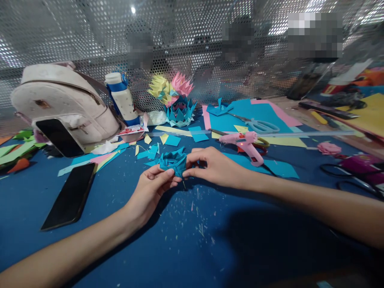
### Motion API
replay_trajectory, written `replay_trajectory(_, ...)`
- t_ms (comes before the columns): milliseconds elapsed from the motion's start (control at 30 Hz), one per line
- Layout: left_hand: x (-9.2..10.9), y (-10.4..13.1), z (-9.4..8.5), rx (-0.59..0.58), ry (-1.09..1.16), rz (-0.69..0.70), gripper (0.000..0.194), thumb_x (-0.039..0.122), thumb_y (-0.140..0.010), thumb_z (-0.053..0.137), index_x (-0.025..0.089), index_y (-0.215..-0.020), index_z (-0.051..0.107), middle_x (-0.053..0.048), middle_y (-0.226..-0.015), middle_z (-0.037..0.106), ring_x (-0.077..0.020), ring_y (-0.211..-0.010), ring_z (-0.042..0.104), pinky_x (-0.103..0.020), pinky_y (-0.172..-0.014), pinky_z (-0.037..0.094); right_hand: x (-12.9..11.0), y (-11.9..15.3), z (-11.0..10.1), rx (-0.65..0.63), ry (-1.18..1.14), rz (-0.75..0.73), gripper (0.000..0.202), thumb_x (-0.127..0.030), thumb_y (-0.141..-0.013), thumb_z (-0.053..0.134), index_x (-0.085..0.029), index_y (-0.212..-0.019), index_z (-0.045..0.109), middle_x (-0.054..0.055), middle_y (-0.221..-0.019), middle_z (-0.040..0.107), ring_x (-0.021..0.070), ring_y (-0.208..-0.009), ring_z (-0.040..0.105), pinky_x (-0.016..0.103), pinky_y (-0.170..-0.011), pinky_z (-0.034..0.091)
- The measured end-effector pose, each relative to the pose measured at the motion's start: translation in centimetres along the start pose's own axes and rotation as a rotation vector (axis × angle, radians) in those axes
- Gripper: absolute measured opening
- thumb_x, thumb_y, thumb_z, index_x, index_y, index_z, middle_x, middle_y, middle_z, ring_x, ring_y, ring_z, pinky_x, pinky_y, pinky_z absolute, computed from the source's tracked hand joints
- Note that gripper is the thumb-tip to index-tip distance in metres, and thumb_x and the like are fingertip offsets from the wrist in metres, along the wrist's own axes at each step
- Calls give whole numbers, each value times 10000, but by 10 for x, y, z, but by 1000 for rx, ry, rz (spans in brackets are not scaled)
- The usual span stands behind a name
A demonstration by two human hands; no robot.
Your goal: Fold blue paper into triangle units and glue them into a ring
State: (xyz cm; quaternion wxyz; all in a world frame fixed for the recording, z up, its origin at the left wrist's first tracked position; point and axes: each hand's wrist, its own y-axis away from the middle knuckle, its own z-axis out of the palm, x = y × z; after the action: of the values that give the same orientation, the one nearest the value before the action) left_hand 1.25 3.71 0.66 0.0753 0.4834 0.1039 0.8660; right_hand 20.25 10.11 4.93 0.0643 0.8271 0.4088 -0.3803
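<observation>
A blue folded paper flower [174, 161] with pointed petals is held between my two hands, just above the blue table. My left hand [153, 182] grips its near left side, thumb on top and fingers beneath. At the right edge, the thumb and fingers of my right hand [207, 166] pinch the paper. Small blue and yellow paper pieces [150, 152] lie just beyond. To the right of my right hand rests a pink glue gun [244, 144] with a small red light lit.
A finished paper flower pot [180, 110] stands at the back, beside a bottle [123, 98] and a backpack [66, 104]. Two phones are at the left, one lying flat [70, 196]. Blue-handled scissors [261, 125] lie on coloured sheets. A pink paper rose [329, 148] is at right.
</observation>
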Motion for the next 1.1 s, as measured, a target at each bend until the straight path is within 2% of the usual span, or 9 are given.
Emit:
replay_trajectory(333,4,-4,-8,-41,-118,84,364,303,-585,948,148,-710,643,13,-671,712,-134,-684,729,-197,-677,591,9,1,-7,52,141,-145,145,-329,-896,684,-188,-897,718,42,-873,698,184,-874,581,292,-757,397)
replay_trajectory(467,3,-4,-11,-71,-183,140,305,309,-643,913,157,-745,670,8,-685,708,-156,-711,733,-241,-717,596,6,-1,-10,121,85,-111,165,-329,-911,643,-177,-871,695,38,-871,689,165,-826,589,293,-762,409)
replay_trajectory(600,2,-7,-15,-95,-264,217,207,273,-703,865,167,-782,706,-15,-767,726,-162,-737,730,-262,-736,593,-3,-5,-30,141,33,-45,208,-359,-907,620,-177,-814,662,13,-787,657,137,-729,552,269,-686,399)
replay_trajectory(633,3,-8,-15,-100,-288,239,183,261,-712,854,170,-782,712,-18,-777,726,-162,-738,729,-264,-738,592,-6,-4,-36,79,18,-36,223,-362,-899,622,-177,-778,650,6,-763,646,130,-704,541,262,-662,391)
replay_trajectory(733,8,-8,-16,-114,-366,319,128,216,-709,836,176,-732,716,-21,-785,710,-166,-737,717,-272,-733,591,-11,7,-45,-387,-87,75,248,-361,-900,608,-180,-736,658,-4,-701,657,117,-629,556,245,-575,376)
replay_trajectory(800,11,-7,-16,-124,-422,381,118,186,-690,832,178,-679,715,-23,-786,693,-166,-732,697,-278,-721,588,-9,21,-40,-480,-136,184,216,-335,-909,586,-185,-782,676,0,-704,683,122,-624,584,241,-551,371)
replay_trajectory(900,13,-4,-18,-135,-511,471,94,143,-677,821,190,-657,742,-30,-779,678,-166,-741,658,-280,-725,575,3,45,-29,-400,9,268,170,-346,-882,623,-204,-863,717,10,-751,691,140,-668,601,249,-565,363)
replay_trajectory(1000,13,-2,-23,-137,-594,544,117,99,-679,799,212,-675,772,-38,-767,687,-179,-774,642,-279,-752,545,16,71,-31,-309,48,356,295,-477,-926,556,-259,-1054,708,29,-881,706,161,-714,603,272,-597,390)
replay_trajectory(1100,13,0,-27,-132,-651,591,157,74,-690,774,230,-670,777,-36,-747,699,-183,-775,638,-284,-780,517,28,97,-51,-170,86,468,354,-548,-922,537,-231,-849,675,58,-796,682,185,-702,595,315,-638,403)
